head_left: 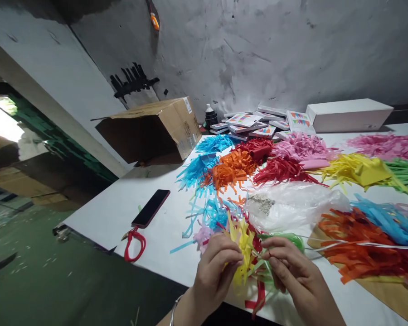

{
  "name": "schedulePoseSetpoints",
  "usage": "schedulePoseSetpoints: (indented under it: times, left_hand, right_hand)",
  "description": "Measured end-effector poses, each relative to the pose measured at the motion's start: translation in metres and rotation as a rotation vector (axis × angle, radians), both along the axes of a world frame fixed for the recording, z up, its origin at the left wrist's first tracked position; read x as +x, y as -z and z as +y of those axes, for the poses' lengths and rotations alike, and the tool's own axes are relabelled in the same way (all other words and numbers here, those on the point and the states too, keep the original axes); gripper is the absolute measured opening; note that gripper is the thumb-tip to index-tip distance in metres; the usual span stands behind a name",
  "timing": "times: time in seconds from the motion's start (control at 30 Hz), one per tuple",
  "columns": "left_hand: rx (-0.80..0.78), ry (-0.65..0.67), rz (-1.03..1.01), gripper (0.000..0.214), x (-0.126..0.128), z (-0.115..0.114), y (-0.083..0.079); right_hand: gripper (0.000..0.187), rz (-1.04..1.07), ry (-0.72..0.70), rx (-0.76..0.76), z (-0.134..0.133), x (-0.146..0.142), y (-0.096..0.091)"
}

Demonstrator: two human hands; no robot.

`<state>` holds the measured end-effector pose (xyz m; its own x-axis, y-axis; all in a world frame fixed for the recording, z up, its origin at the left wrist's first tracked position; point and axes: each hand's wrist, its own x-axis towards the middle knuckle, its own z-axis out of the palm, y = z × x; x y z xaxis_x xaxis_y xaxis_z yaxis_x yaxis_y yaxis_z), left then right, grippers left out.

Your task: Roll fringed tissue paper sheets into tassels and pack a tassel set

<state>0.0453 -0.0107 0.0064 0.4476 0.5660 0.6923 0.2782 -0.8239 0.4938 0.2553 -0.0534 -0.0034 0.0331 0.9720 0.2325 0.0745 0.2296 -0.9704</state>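
Over the near edge of the white table, my left hand [215, 269] is closed, fingertips pinched at a yellow fringed paper tassel [244, 253]. To its right, my right hand [297, 274] is closed too, thumb and fingers pressed together beside the tassel. Whatever is in that pinch is too small to make out. Light green strips hang between the hands, and a red paper strip [258, 296] dangles below them. Just behind the right fingers lies a bright green bundle [294, 240]. Blue fringed strips [213, 213] lie beyond the left hand.
Orange fringe [233, 168], red fringe [282, 170], and pink and yellow heaps cover the table's back. A clear plastic bag [299, 203] lies mid-table; an orange bundle [367, 240] is at right. A phone [152, 208], cardboard box [172, 131] and white box [348, 115] stand around.
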Motion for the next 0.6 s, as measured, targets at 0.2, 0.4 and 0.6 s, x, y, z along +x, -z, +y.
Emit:
schedulePoseSetpoints:
  times: [0.2, 0.4, 0.6]
  left_hand:
    - [0.099, 0.084, 0.01, 0.014, 0.006, -0.007, 0.006]
    - [-0.018, -0.408, 0.105, 0.009, -0.004, 0.001, 0.016]
    - [-0.106, -0.253, 0.105, 0.042, 0.002, -0.014, 0.017]
  right_hand:
    - [0.023, 0.06, -0.049, 0.014, 0.009, -0.023, -0.007]
    - [0.017, -0.046, 0.148, 0.115, 0.002, -0.017, -0.001]
    - [0.017, -0.108, 0.092, 0.187, -0.006, -0.016, -0.005]
